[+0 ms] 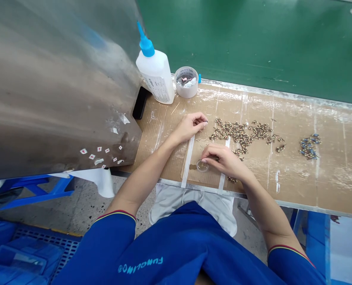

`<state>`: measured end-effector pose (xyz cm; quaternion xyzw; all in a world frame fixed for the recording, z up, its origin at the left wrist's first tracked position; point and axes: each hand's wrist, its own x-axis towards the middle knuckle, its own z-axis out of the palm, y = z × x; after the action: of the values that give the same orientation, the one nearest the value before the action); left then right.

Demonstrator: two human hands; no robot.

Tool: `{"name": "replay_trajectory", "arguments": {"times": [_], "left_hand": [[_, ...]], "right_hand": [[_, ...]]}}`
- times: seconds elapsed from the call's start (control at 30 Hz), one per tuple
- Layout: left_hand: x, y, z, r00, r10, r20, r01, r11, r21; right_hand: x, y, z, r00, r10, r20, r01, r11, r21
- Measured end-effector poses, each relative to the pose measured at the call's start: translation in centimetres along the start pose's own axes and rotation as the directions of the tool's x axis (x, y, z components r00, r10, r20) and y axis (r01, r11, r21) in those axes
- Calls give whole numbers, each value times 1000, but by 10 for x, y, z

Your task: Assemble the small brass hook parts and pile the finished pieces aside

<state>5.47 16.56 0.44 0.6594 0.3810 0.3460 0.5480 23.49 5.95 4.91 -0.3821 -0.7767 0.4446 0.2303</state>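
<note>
My left hand (pixel 190 126) rests on the cardboard-covered table (pixel 297 174), fingers curled in a pinch near the top of a white tape strip (pixel 188 162); what it pinches is too small to make out. My right hand (pixel 223 160) lies lower, fingers closed, fingertips touching a small clear round dish (pixel 202 166). A pile of small brass-coloured metal parts (pixel 241 132) spreads just right of both hands. A smaller heap of bluish parts (pixel 309 145) lies farther right.
A white squeeze bottle with a blue nozzle (pixel 155 71) and a tape roll holding scraps (pixel 187 82) stand at the back left. A metal panel (pixel 60 87) rises on the left. A green wall (pixel 253 39) backs the table. Blue crates (pixel 21 253) sit on the floor.
</note>
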Motion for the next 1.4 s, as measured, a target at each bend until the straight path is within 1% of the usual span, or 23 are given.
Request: {"name": "replay_trajectory", "arguments": {"times": [0.2, 0.3, 0.43, 0.57, 0.63, 0.77, 0.83, 0.9, 1.0, 1.07, 1.17, 1.23, 1.33, 1.4], "left_hand": [[0, -1, -1, 1000, -28, 11, 29, 999, -37], [1, -1, -1, 1000, -24, 11, 25, 999, -45], [1, -2, -1, 1000, -25, 16, 26, 998, -50], [1, -1, 0, 1000, -21, 8, 21, 999, -49], [1, 0, 0, 1000, -21, 6, 21, 999, -50], [1, 2, -1, 999, -32, 11, 32, 998, -60], [1, 2, 0, 999, -35, 9, 35, 997, -65], [1, 3, 0, 999, -37, 6, 37, 997, -70], [1, 4, 0, 999, -40, 10, 40, 996, -75], [0, 4, 0, 999, -34, 14, 35, 997, -72], [0, 4, -1, 1000, -23, 11, 24, 998, -59], [0, 5, -2, 1000, -19, 6, 20, 998, -52], [0, 5, -2, 1000, -15, 3, 15, 999, -48], [0, 6, -1, 1000, -14, 0, 14, 999, -48]], "right_hand": [[0, 2, -2, 995, -92, 44, 89, 994, 64], [0, 3, 0, 989, -137, 48, 136, 990, 33], [0, 2, 0, 983, -179, 25, 181, 981, -66], [-4, -2, -6, 983, -181, 1, 176, 953, -249], [-6, -3, -8, 984, -177, 14, 173, 939, -297], [-5, -3, -3, 975, -209, 76, 221, 948, -228], [-4, -3, 1, 971, -224, 79, 236, 948, -213], [-4, -4, 2, 976, -212, 50, 217, 939, -266], [-6, -8, -2, 986, -166, 10, 158, 919, -361], [-7, -10, -4, 988, -150, 41, 155, 922, -356], [-6, -11, -2, 980, -172, 104, 196, 936, -294], [-6, -11, -1, 980, -178, 88, 197, 933, -301], [-8, -13, -2, 987, -159, 33, 160, 918, -364], [-9, -13, -3, 987, -151, 53, 160, 920, -357]]}}
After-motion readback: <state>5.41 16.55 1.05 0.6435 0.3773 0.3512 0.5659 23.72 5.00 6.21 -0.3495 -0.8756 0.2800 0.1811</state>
